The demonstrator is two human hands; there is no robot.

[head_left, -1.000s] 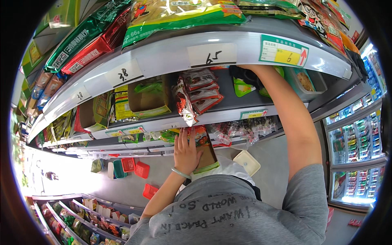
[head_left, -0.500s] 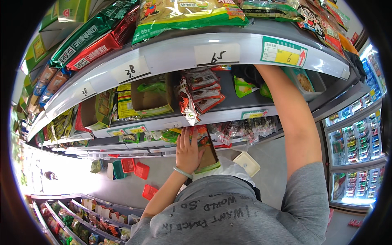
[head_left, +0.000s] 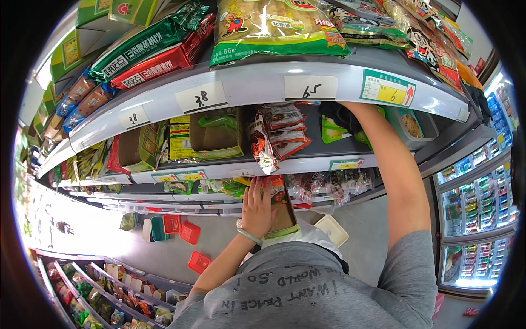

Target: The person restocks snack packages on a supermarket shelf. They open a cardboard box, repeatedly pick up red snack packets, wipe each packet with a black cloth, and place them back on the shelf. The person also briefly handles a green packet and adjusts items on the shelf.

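My left hand [head_left: 258, 209] grips an open cardboard display box [head_left: 284, 220] by its left side, just below the lower shelf edge. Its fingers lie straight over the box's far end, beside red-and-green snack packets [head_left: 275, 189] inside. My right forearm [head_left: 392, 153] reaches in under the upper shelf. The right hand itself is hidden behind the shelf lip, so what it touches cannot be seen. Near that wrist lie green packets [head_left: 332, 130], something black [head_left: 342, 116] and a clear plastic tub [head_left: 408, 123].
The shelf below the lip holds silvery-red packets [head_left: 283, 129] and another open carton [head_left: 217, 133]. Large snack bags [head_left: 276, 30] lie on the upper shelf. Red baskets [head_left: 189, 232] and a cream tray [head_left: 331, 230] are on the floor. Drink coolers [head_left: 474, 214] stand at right.
The shelf and its goods sit slightly lower and farther right in view. My left hand and the box have shifted a little rightward. The right arm still reaches under the shelf.
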